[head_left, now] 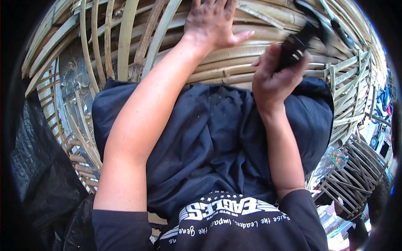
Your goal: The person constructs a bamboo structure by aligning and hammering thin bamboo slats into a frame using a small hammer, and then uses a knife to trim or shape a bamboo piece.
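Dark cloth (217,138) over the lap sits nearest, below both wrists. Left hand (211,21) presses flat, fingers spread, on the bamboo frame (226,62). Right hand (274,75) is clamped on a blurred black-handled tool (299,42) just right of it; a mis-swing could hit the left thumb or split a slat.
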### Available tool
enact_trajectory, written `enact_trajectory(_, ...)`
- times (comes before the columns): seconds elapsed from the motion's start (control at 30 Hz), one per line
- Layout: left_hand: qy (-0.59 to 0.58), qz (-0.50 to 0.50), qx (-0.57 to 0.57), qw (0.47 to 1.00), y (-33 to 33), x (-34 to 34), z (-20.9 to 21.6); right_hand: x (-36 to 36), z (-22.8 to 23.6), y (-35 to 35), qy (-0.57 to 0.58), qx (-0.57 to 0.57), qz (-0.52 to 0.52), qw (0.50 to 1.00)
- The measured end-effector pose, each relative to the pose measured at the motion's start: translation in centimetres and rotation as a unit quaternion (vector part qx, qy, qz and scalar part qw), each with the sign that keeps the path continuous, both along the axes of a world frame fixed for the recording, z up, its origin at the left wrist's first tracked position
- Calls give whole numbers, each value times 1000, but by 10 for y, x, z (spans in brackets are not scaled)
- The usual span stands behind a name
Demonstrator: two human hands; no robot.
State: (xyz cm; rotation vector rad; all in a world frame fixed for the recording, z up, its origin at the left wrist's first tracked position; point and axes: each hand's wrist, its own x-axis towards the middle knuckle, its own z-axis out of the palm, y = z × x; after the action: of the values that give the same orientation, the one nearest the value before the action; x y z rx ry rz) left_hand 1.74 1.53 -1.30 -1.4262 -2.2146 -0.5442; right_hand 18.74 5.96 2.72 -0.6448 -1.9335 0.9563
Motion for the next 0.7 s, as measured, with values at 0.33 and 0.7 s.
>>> enact_trajectory(0.33,-6,-2,-7,1000,-7,3,0,-3,5,10,-142,35,21,989)
enact_trajectory(0.7,19,7,-21,1000,-3,2,-9,5,13,31,-125,-31,2,992)
